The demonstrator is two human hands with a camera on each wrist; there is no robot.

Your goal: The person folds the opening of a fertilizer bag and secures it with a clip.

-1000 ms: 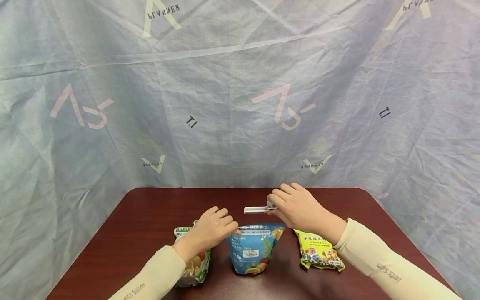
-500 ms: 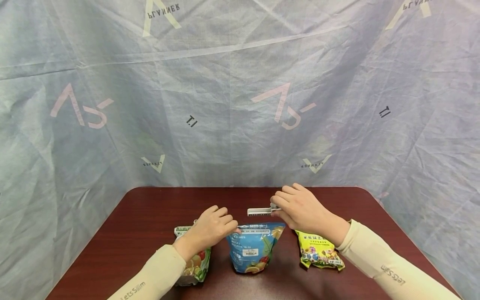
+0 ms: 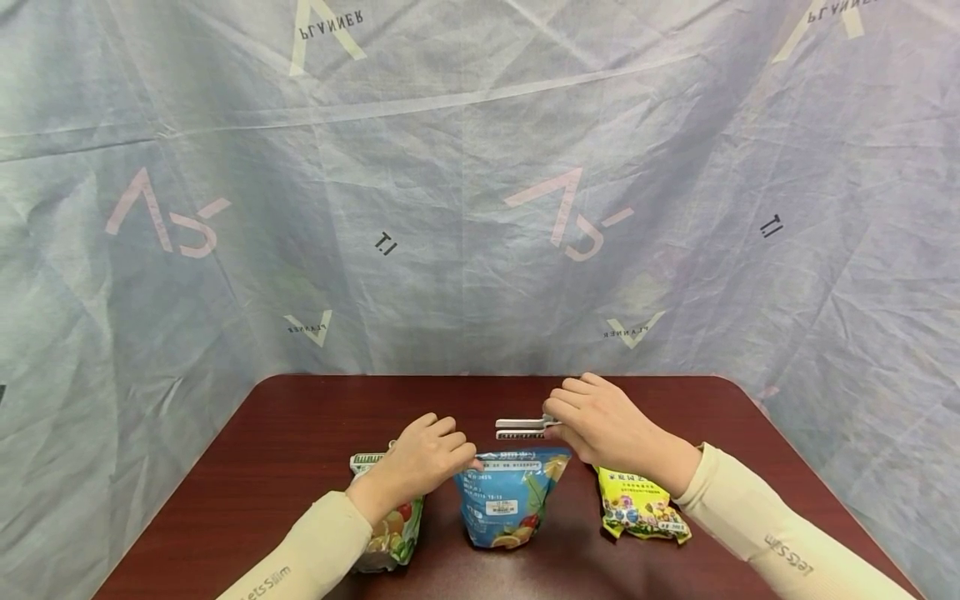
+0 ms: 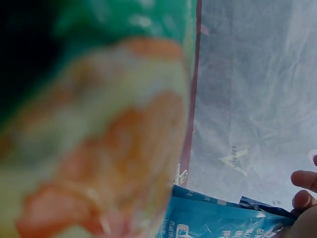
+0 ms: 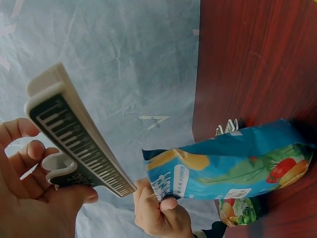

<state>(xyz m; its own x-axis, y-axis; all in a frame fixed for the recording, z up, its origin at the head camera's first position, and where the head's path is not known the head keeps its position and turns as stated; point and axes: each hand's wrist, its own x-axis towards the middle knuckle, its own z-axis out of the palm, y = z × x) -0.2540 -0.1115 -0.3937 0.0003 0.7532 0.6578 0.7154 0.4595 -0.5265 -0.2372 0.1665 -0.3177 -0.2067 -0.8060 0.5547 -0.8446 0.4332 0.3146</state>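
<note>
A blue pouch (image 3: pixel 504 496) with fruit pictures stands upright on the table, its top edge flat. My left hand (image 3: pixel 429 452) pinches its upper left corner between thumb and fingers. My right hand (image 3: pixel 600 421) holds a white bag clip (image 5: pixel 79 139) with a piano-key pattern above the pouch's right part. In the head view the clip's two bars point left with a narrow gap between them. The right wrist view shows the clip apart from the pouch, the thumb below its curled handle.
A green fruit-printed bag (image 3: pixel 393 537) stands to the left, partly behind the left forearm, with a piano-key clip (image 3: pixel 367 459) at its top. A yellow flower-printed packet (image 3: pixel 641 507) lies to the right. Grey cloth (image 3: pixel 465 208) hangs behind the dark red table (image 3: pixel 225 500).
My right hand has moved slightly right and down with the clip, and the gap between the clip's bars shows more. My left hand stays at the pouch's corner.
</note>
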